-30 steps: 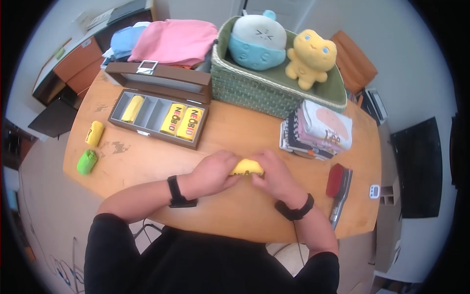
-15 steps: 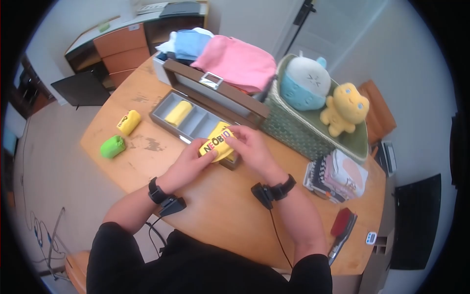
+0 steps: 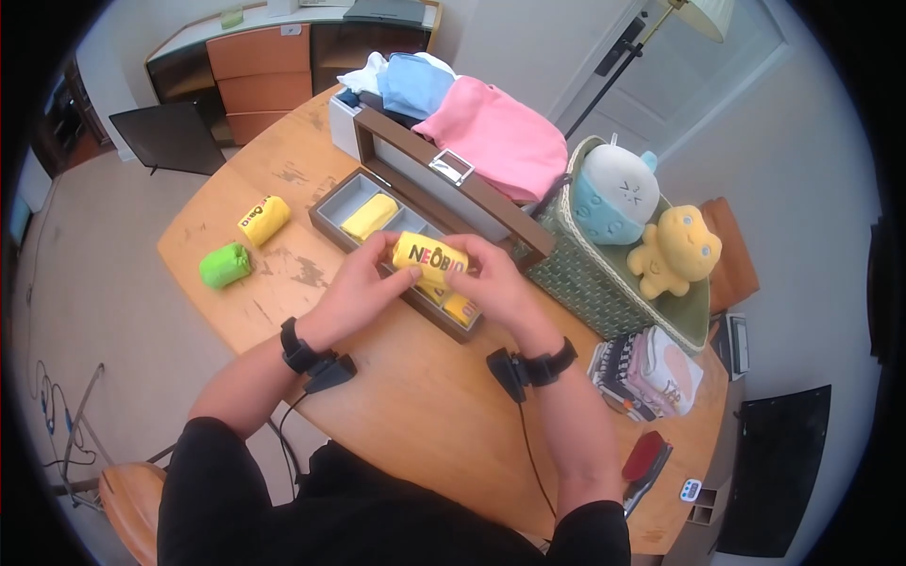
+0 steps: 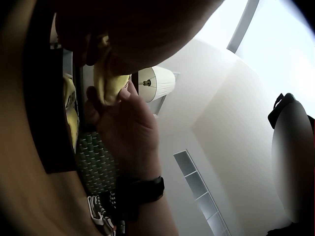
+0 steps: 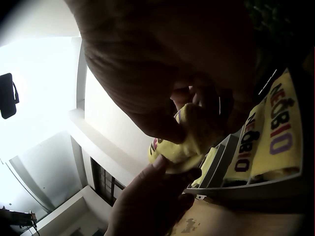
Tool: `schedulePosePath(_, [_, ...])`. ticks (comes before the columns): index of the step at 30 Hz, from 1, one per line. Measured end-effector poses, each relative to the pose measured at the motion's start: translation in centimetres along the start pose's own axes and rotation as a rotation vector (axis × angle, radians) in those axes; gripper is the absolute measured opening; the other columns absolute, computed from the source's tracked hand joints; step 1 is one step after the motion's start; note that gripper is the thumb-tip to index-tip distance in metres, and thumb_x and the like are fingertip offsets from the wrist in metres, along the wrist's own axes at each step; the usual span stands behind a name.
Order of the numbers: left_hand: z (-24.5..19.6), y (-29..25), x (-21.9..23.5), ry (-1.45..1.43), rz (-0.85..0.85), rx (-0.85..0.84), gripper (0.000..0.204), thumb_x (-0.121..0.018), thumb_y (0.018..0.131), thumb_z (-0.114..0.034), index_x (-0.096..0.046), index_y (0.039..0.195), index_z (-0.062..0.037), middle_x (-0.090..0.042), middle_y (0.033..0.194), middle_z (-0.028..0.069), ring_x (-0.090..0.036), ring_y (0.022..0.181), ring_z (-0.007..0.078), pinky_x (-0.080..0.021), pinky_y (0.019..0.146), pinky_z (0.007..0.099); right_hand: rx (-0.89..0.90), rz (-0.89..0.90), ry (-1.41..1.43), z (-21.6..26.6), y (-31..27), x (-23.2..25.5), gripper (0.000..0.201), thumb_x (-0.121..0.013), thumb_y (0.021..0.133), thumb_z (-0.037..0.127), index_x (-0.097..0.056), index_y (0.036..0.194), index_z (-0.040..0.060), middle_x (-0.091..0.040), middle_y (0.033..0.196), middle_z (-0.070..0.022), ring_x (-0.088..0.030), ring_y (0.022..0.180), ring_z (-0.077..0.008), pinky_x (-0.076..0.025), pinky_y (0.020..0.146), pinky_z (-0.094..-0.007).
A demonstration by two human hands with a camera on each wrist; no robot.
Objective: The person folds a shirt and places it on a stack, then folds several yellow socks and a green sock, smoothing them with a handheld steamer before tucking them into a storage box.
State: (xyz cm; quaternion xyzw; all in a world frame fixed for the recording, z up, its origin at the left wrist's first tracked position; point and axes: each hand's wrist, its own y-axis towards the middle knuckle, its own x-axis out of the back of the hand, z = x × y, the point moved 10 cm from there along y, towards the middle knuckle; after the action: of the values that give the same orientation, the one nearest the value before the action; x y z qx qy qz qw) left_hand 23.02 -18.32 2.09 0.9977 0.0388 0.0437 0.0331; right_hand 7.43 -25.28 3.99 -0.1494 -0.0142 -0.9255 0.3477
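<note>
We see the left hand (image 3: 366, 283) and the right hand (image 3: 498, 283) pinching the yellow NEOBIO roll (image 3: 430, 255) between them, raised near the open brown box (image 3: 332, 232), and we judge that it could loosen or slip if pressure on either end eases.

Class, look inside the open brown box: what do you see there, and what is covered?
The brown box holds one yellow roll towards its left end and two NEOBIO rolls side by side at the right. The box floor beneath them is covered.
</note>
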Motion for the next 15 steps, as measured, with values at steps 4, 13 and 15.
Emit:
schedulePosePath(4, [0.2,0.9,-0.5,-0.230,-0.007,0.022,0.045,-0.071,0.105,-0.015,-0.053,0.142,0.0018,-0.069,0.126,0.0085,-0.066,0.114,0.0126,-0.054,0.097,0.0286,-0.048,-0.077,0.070,-1.4,-0.1,-1.1,0.045,-0.073,0.093,0.006,-0.059,0.135,-0.0044,-0.072,0.120,-0.0093,-0.070,0.102,-0.0145,-0.058,0.088,-0.0307])
schedulePosePath(13, [1.2,1.1,-2.9,-0.475,0.052,0.061,0.045,-0.069,0.107,-0.016,-0.051,0.143,0.0037,-0.068,0.129,0.0096,-0.067,0.116,0.0134,-0.055,0.099,0.0284,-0.025,-0.230,0.094,-3.0,-0.4,-1.7,0.047,-0.083,0.093,0.020,-0.062,0.127,-0.0045,-0.073,0.114,-0.0119,-0.070,0.099,-0.0161,-0.058,0.087,-0.0322])
schedulePosePath(15, [0.3,1.1,-2.6,-0.361,0.071,0.042,0.045,-0.069,0.107,-0.016,-0.051,0.144,0.0032,-0.068,0.128,0.0091,-0.066,0.114,0.0126,-0.055,0.099,0.0287,-0.007,-0.180,0.119,-3.3,-0.2,-1.5,0.052,-0.083,0.093,0.022,-0.061,0.130,-0.0052,-0.072,0.115,-0.0129,-0.070,0.099,-0.0162,-0.058,0.087,-0.0323])
